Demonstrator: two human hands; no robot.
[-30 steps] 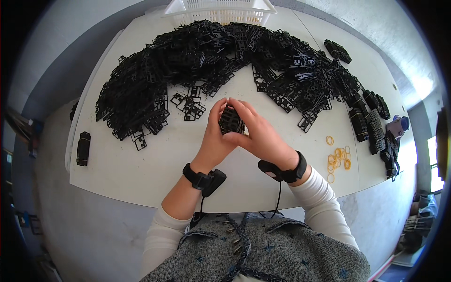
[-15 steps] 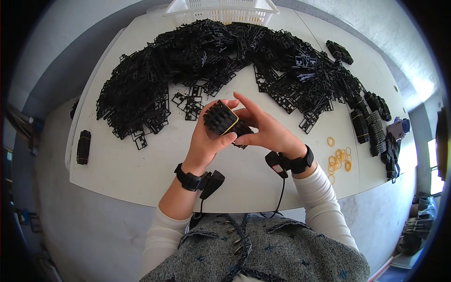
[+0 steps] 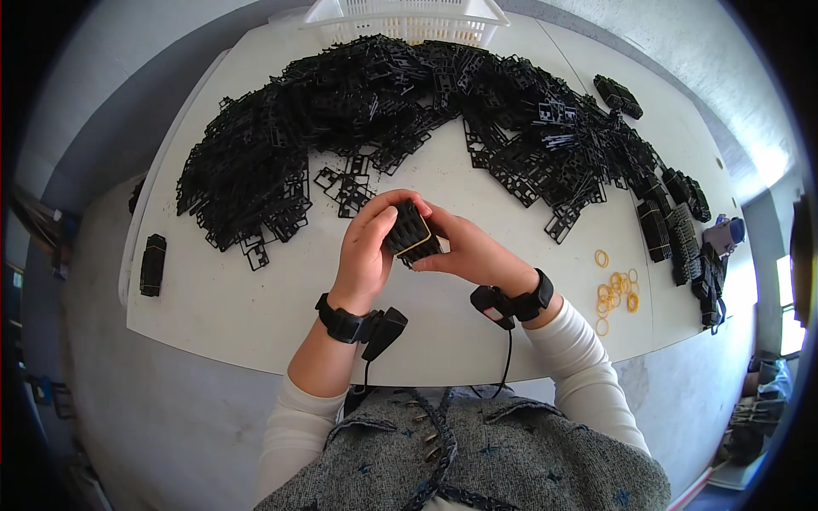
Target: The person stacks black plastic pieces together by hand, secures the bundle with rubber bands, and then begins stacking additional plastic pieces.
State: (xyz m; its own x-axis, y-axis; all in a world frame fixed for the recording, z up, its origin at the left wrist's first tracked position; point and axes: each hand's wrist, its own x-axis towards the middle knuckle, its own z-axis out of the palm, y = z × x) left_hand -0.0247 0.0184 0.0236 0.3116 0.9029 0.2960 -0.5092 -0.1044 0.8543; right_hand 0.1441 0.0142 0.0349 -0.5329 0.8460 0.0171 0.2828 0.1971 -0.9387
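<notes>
Step in hand looks like banding: black frame bundle [image 3: 406,225] sits tilted between the hands, above the desk [image 3: 324,332], yellow band [image 3: 414,246] around it. Left hand [image 3: 365,247] grips its left side, right hand [image 3: 477,251] its right end. Next move probably calls for a firm two-handed squeeze so frames stay flush while the band gets seated. Can't tell if the band loops once or twice; bundle's underside and several fingertips are hidden. White basket [image 3: 409,30] is cut off up top; single frames in the black pile [image 3: 247,170] blur together.
</notes>
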